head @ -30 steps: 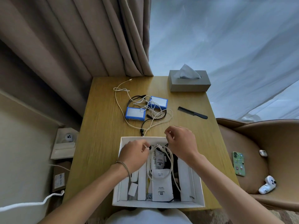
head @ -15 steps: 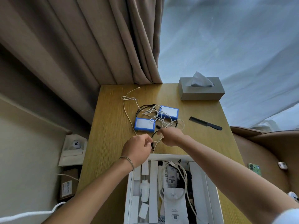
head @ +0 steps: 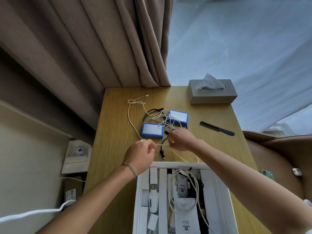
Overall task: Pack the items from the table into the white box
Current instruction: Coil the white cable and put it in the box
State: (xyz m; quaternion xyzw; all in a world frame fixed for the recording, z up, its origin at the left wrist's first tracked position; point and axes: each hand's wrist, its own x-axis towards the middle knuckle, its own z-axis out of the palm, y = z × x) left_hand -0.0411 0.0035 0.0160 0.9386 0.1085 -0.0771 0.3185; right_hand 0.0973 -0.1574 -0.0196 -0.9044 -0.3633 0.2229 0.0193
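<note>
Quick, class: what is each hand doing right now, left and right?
Left hand: closed, pinching the cream cable.
Right hand: closed, its grip on the same cream cable just above the white box.

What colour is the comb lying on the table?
Black; the comb shows plainly in the head view, right of the cables.

The setting is presenting as a hotel or bedroom-type living space: heavy brown curtains (head: 94, 48) and a sheer drape (head: 244, 48) are hanging behind a small wooden table (head: 114, 132), a grey tissue box (head: 211, 95) is sitting on it, and an upholstered armchair (head: 278, 152) is standing alongside.
</note>
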